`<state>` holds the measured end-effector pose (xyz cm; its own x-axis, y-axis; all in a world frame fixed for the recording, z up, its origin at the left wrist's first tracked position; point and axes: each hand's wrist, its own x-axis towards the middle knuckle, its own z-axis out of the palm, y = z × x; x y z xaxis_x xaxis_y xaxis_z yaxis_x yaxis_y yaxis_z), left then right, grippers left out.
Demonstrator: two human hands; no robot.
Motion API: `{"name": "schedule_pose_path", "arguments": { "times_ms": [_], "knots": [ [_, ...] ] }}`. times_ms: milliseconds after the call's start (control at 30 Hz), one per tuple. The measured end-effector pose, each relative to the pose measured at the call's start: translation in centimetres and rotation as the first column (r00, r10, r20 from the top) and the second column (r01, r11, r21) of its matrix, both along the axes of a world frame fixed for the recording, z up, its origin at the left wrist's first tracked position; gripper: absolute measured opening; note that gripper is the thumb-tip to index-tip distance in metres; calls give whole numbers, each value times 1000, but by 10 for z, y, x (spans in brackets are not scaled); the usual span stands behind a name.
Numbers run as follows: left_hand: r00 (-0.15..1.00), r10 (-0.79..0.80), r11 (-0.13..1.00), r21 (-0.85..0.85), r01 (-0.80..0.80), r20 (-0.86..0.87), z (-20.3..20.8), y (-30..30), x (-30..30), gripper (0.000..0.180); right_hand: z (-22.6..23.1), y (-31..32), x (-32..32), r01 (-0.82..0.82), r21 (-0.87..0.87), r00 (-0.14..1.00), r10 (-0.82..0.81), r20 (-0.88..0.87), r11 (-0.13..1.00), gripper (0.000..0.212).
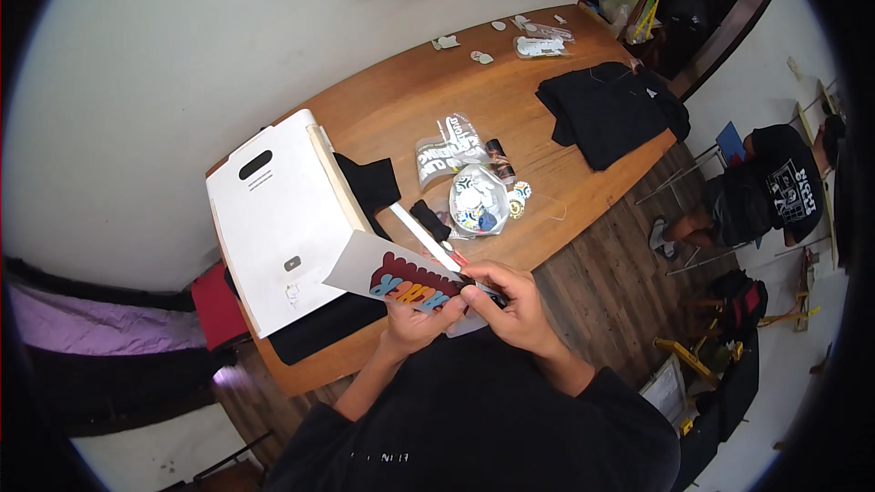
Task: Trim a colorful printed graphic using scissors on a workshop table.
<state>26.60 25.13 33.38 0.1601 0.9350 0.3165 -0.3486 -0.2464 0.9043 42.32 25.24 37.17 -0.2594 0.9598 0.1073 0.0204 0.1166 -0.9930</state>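
In front of my chest, my left hand (421, 324) is closed on the lower edge of a pale film sheet (357, 260) printed with maroon, orange and blue lettering. My right hand (512, 307) meets it at the sheet's right end, fingers closed around a small dark tool that they mostly hide, so its kind is unclear. A narrow white strip (425, 238) slants away from the fingertips toward the far left. Beside that strip, a rolled black cloth (429, 220) lies on the table.
A large white heat press (278, 219) fills the table's left end. Past my hands are a clear tub (478, 202) of stickers, a dark can (499, 160) and a printed clear film (443, 157). Folded black shirts (609, 111) lie far right. A person (775, 182) sits at the right.
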Motion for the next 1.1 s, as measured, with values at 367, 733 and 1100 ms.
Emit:
{"name": "schedule_pose_path", "arguments": {
  "times_ms": [367,733,1100],
  "knots": [
    [999,-34,997,-75,34,-3,1,-1,0,16,-2,1,-3,24,9,998,-23,-58,1000,21],
    [997,-58,992,-113,52,-49,0,-6,0,24,3,1,-2,37,-19,999,-37,-35,999,21],
    [991,-130,976,-175,130,12,1,-7,3,22,-5,7,-3,57,96,998,-55,-26,994,20]
  ]
}}
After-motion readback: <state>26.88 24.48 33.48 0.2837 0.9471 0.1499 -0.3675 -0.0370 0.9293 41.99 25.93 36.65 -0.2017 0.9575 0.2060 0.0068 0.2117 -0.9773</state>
